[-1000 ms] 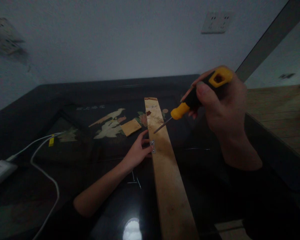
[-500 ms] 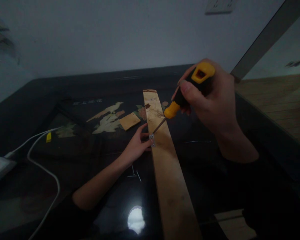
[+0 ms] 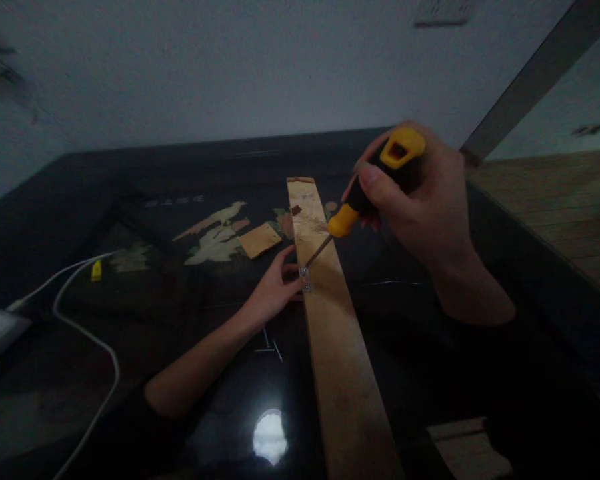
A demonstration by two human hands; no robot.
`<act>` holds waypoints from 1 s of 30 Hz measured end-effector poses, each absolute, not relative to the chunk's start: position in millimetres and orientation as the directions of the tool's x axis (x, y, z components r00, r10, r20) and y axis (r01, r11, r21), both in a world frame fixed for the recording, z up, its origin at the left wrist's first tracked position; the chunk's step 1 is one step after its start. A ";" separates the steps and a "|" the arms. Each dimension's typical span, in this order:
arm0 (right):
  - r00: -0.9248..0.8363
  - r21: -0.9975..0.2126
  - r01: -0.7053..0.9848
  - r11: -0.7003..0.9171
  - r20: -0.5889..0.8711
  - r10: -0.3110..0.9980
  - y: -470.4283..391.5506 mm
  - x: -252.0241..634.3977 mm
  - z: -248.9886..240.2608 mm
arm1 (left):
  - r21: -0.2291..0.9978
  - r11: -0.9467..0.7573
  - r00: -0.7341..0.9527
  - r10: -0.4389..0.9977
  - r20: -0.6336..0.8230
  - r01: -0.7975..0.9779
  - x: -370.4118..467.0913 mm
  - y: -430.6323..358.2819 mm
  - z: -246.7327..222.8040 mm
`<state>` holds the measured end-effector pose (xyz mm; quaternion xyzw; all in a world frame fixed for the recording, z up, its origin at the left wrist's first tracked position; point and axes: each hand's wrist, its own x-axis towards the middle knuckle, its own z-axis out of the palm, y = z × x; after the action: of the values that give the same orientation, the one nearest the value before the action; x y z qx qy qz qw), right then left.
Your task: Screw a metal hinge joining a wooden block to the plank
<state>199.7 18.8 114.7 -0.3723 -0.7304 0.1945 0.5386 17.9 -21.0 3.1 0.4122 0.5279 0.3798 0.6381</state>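
A long wooden plank (image 3: 337,340) lies lengthwise on the dark glossy table. At its left edge sits a small metal bracket (image 3: 307,285). My left hand (image 3: 271,293) is closed at that edge, its thumb pressing the bracket and its other fingers beside and partly behind the plank. My right hand (image 3: 433,207) grips a yellow-and-black screwdriver (image 3: 345,219) by the handle. The screwdriver slants down to the left, its tip touching the upper end of the bracket. Any screw under the tip is too small to make out.
Several screws or nails (image 3: 269,348) lie left of the plank. A small square wood piece (image 3: 260,241) rests beyond my left hand. At the left are a white power strip (image 3: 3,333), a white cable (image 3: 111,350) and a yellow tag (image 3: 97,271). The wall (image 3: 230,73) rises behind the table.
My right hand and the screwdriver handle have shifted very slightly left. The tip stays on the bracket, and my left hand keeps its place.
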 end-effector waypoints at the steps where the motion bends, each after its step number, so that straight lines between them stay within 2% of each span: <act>1: -0.141 -0.684 0.322 0.655 0.650 0.747 18.8 199.4 114.8 | 0.927 0.371 0.156 0.920 -0.360 -0.051 17.9 -21.1 2.8; 11: -0.188 -0.707 0.255 0.660 0.633 0.751 21.7 202.0 115.7 | 0.937 0.347 0.169 0.926 -0.337 -0.033 15.8 -21.7 1.9; 25: -0.461 -0.669 0.205 0.714 0.578 0.674 21.3 217.0 125.7 | 0.937 0.349 0.159 0.927 -0.340 -0.034 16.2 -20.9 0.5; 30: -0.416 -0.649 0.250 0.718 0.598 0.685 18.1 213.5 127.5 | 0.933 0.359 0.158 0.923 -0.350 -0.029 17.0 -21.2 1.7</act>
<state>213.5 18.1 127.5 -0.2897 -0.8070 0.2386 0.4560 17.0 -21.2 1.7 0.4230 0.5285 0.3763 0.6326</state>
